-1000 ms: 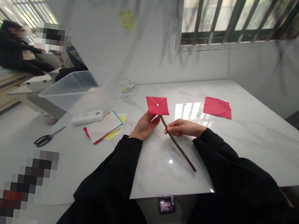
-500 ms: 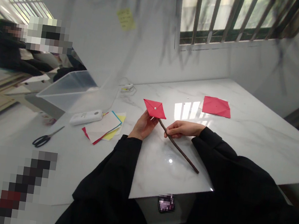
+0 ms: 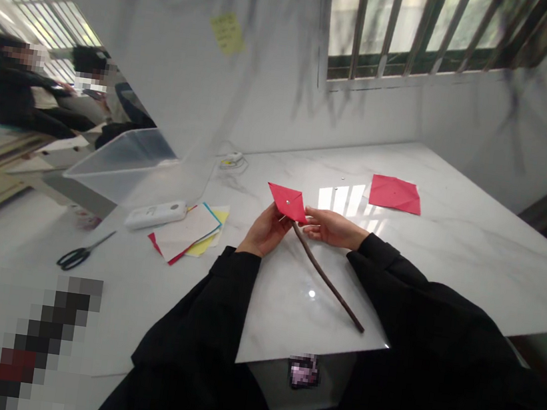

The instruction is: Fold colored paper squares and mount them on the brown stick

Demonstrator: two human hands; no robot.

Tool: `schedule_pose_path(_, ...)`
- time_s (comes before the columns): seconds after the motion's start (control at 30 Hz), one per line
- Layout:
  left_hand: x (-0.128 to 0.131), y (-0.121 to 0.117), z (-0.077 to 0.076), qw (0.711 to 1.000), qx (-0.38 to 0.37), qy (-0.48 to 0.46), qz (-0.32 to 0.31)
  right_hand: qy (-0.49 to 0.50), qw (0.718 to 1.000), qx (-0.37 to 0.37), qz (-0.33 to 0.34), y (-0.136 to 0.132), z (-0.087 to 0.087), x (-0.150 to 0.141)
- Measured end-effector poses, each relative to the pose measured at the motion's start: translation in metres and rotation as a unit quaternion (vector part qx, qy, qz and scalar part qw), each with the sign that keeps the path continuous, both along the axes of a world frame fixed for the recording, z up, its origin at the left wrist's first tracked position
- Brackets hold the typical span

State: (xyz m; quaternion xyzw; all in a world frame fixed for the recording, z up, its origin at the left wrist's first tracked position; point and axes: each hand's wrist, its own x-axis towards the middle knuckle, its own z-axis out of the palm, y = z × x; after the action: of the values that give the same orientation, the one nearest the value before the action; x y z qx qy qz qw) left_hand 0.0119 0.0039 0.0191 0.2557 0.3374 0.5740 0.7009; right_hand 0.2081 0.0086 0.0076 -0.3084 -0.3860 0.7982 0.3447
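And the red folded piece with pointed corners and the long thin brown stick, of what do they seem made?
Red folded piece: probably paper, rather matte, judging by its straight creases and sharp corners.
Brown stick: probably wood, perhaps a twig, dull in finish, as it bends slightly.

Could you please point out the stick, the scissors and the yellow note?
Stick (image 3: 327,279), head view: middle of its length.
Scissors (image 3: 89,249), head view: near the pivot.
Yellow note (image 3: 228,33), head view: centre of its face.
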Motion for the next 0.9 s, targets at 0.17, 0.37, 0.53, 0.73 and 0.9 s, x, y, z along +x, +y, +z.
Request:
schedule_pose_path(0.17,0.0043,-0.0020,-0.0028,1.000,-0.006,0.008,-0.018,0.024,0.998,-0.032,-0.039,-0.0002,0.0005,-0.0054)
schedule_pose_path(0.37,0.0057,-0.0022,-0.0042,1.000,-0.009,0.015,-0.022,0.028,0.998,-0.036,-0.045,-0.0014,0.0024,-0.0054)
schedule_pose_path(0.53,0.0058,-0.0016,-0.0045,1.000,-0.013,0.015,-0.018,0.023,0.998,-0.036,-0.035,-0.0016,0.0049,-0.0041)
schedule_pose_path(0.73,0.0072,-0.0017,-0.0030,1.000,-0.014,0.005,-0.019,0.023,0.998,-0.028,-0.046,-0.0031,0.0053,-0.0054)
schedule_pose_path(0.9,0.0073,-0.0010,-0.0030,1.000,-0.020,0.004,-0.015,0.019,0.998,-0.025,-0.046,-0.0023,0.0043,-0.0056)
